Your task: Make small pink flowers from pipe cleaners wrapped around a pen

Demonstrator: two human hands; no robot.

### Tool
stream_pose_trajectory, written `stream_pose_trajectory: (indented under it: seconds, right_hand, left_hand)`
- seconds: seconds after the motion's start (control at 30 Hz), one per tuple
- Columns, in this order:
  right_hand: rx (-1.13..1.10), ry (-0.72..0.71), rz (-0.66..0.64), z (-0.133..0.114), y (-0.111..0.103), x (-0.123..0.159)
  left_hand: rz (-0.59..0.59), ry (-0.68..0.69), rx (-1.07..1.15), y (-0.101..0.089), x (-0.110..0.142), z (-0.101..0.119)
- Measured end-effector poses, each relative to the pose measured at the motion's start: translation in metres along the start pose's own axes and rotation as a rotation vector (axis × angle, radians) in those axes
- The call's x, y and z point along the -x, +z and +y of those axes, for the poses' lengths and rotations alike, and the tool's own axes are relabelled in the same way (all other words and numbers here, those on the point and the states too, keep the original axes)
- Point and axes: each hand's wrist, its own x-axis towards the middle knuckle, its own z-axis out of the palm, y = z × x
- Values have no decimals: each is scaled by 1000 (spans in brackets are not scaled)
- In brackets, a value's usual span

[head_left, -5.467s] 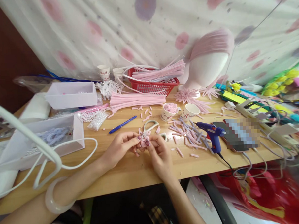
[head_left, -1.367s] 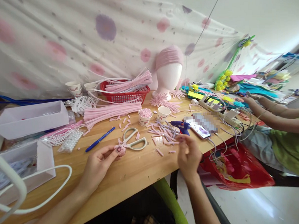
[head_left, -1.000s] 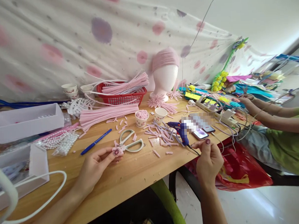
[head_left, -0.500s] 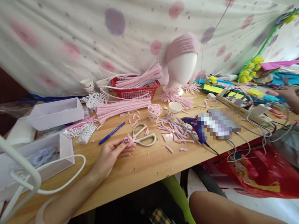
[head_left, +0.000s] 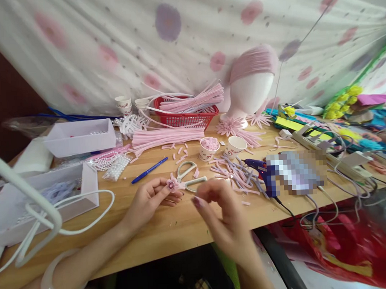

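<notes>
My left hand (head_left: 155,193) pinches a small pink fuzzy flower (head_left: 173,184) with a shiny purplish centre between thumb and fingers, just above the table. My right hand (head_left: 223,213), a little blurred, hovers to the right of the flower and apart from it. Its fingers are curled, with a gap to the thumb; nothing shows between them. Behind the hands lie white-handled scissors (head_left: 187,172), partly covered by the flower and my right hand. A blue pen (head_left: 149,170) lies beyond my left hand.
A paper cup of pink pieces (head_left: 209,154) and another cup (head_left: 235,147) stand behind cut stems (head_left: 232,170). A blue glue gun (head_left: 261,175) lies right. Farther back are pink stems (head_left: 169,139), a red basket (head_left: 187,119) and a mannequin head (head_left: 253,88). White boxes (head_left: 80,141) stand left.
My right hand has come into view from below and risen close to the flower. My left hand still pinches the flower. The camera view has shifted a little to the left.
</notes>
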Motion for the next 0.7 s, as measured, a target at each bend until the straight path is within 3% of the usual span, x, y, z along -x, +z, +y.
stream_pose_trajectory:
  seconds: [0.1, 0.13, 0.27, 0.47, 0.7]
  right_hand:
    - [115, -1, -175, 27, 30, -51]
    - [155, -36, -144, 34, 35, -57]
    - [250, -148, -56, 45, 39, -54]
    - [409, -307, -36, 49, 40, -54]
    - [384, -279, 36, 45, 48, -55]
  left_hand:
    - [-30, 36, -18, 0, 0, 1]
    - [-32, 50, -28, 0, 0, 1]
    - [-20, 81, -49, 0, -1, 0]
    - [-1, 76, -63, -1, 0, -4]
    - [70, 313, -287, 0, 3, -4]
